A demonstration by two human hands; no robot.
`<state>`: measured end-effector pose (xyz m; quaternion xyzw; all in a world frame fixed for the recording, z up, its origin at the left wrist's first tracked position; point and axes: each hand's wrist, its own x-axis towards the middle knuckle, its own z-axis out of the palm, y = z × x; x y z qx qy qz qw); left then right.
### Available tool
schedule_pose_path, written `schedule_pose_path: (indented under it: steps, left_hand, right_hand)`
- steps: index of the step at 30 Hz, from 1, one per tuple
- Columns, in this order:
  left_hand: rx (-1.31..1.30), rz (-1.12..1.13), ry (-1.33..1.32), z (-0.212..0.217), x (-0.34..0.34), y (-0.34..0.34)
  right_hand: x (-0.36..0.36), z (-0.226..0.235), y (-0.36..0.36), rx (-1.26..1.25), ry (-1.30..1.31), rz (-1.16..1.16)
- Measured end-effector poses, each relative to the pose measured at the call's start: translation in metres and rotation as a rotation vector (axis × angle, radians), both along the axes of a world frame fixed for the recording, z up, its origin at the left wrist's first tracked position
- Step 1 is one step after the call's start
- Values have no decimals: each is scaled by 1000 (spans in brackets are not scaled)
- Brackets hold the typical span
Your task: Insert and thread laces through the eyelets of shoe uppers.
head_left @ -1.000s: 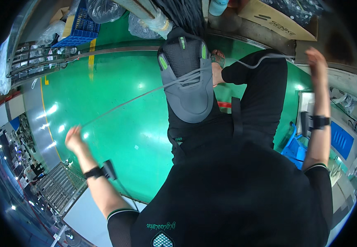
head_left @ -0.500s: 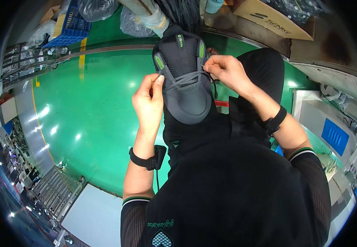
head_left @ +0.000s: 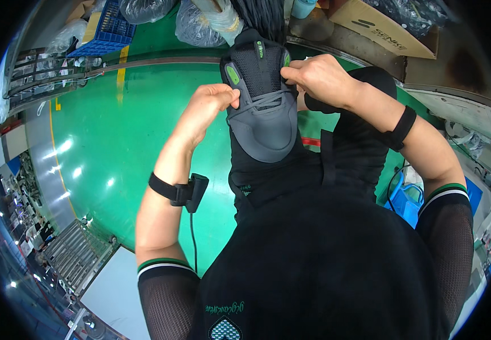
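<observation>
A dark grey shoe [head_left: 265, 139] rests on my leg, its toe cap facing me and its mesh tongue [head_left: 259, 68] pointing away. Grey shoelaces [head_left: 269, 101] cross over the lower part of its opening. At the shoe's left edge, my left hand [head_left: 210, 103] is closed in a pinch on a lace, most of which its fingers hide. My right hand [head_left: 322, 79] pinches a lace at the right edge, just below a green eyelet patch; its curled fingers cover the lace's end. Both wrists wear black straps.
Green floor [head_left: 155, 136] spreads to the left. A blue crate [head_left: 109, 34] and clear plastic bags [head_left: 197, 25] lie at the far left. A cardboard box [head_left: 381, 28] stands on a bench at the far right. A blue basket-like thing [head_left: 407, 201] is beside my right elbow.
Both elbows have swung outward. My right hand has moved up and right, from an outstretched pinch to curled fingers. My left hand has turned and risen slightly along the shoe's edge.
</observation>
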<state>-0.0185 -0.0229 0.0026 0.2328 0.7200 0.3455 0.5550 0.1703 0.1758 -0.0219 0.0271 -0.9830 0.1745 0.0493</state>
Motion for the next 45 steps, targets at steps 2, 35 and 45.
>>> schedule_pose_path:
  steps: [2,35,45]
  left_hand:
    - [25,24,-78,-1,2,4]
    - [378,-772,705,14,-31,44]
    - [603,-323,1017,30,15,46]
  right_hand:
    - [-1,0,4,15,-31,11]
    - [-38,17,15,21,-198,165]
    - [15,48,-97,-457,194,201]
